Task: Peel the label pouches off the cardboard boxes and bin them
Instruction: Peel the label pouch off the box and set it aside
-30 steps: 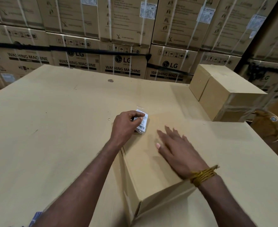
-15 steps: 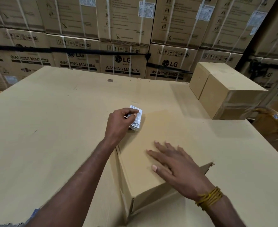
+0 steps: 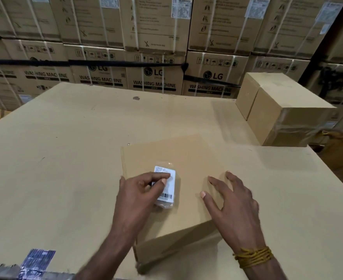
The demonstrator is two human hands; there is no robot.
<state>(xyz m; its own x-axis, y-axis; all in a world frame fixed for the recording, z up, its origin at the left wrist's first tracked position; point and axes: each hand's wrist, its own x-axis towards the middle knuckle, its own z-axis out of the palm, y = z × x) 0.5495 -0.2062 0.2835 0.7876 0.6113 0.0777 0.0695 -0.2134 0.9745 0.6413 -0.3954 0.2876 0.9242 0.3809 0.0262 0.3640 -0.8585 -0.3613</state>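
Observation:
A small plain cardboard box [image 3: 186, 158] stands in front of me on a wide cardboard surface [image 3: 55, 158]. A clear label pouch [image 3: 167, 186] with a white barcode slip lies over the box's top, near its left side. My left hand [image 3: 138, 195] pinches the pouch's left edge between thumb and fingers. My right hand [image 3: 231, 203] rests flat on the right part of the box top, fingers spread. A yellow thread band circles my right wrist.
A second taped cardboard box [image 3: 279, 110] sits at the far right of the surface. A wall of stacked washing machine cartons [image 3: 154, 57] runs across the back. A brown basket-like object [image 3: 340, 150] is at the right edge. Blue printed tape [image 3: 37, 261] is stuck at the near left.
The box now lies flat and nearer to me, its open end flap no longer showing. My left hand has come back with the pouch from the far corner. My right hand stays on top.

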